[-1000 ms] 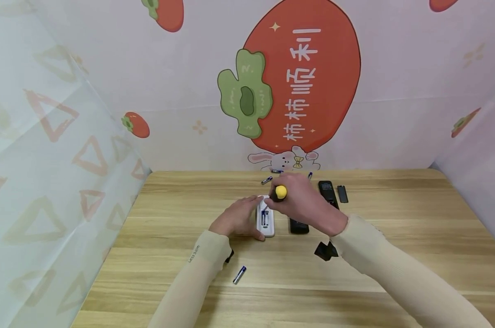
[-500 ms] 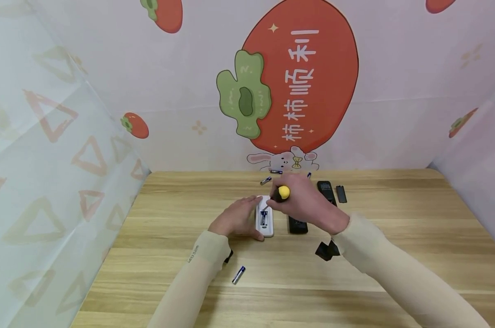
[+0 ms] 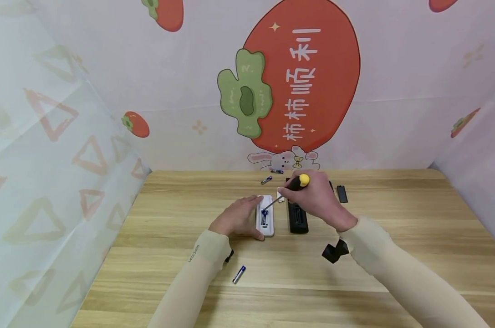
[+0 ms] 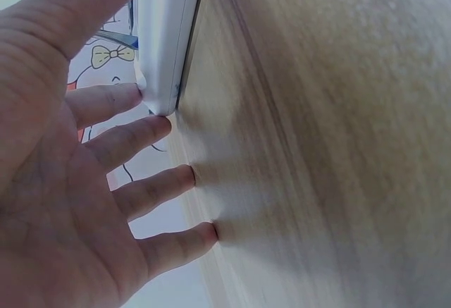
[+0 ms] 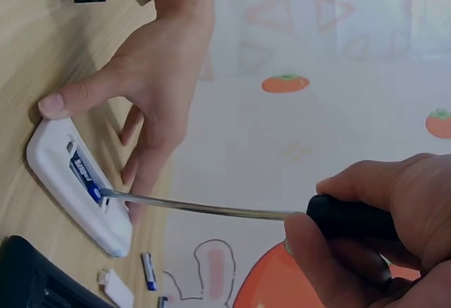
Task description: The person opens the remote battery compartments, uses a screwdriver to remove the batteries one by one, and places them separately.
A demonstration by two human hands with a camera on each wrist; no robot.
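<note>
The white remote (image 3: 265, 215) looked like smooth matt plastic; the screwdriver (image 5: 232, 211) had a glossy metal shaft; the table (image 3: 395, 255) showed matt wood grain.

two bare hands, left (image 3: 237, 218) and right (image 3: 314, 200). one yellow-and-black-handled screwdriver (image 3: 298, 183). one white remote control (image 3: 266, 216) with its battery bay open, one black remote control (image 3: 298, 217). one black battery cover (image 3: 342, 193). three loose blue aa batteries in clear view: (image 3: 239, 274), (image 3: 266, 180), (image 3: 277, 171).
</note>
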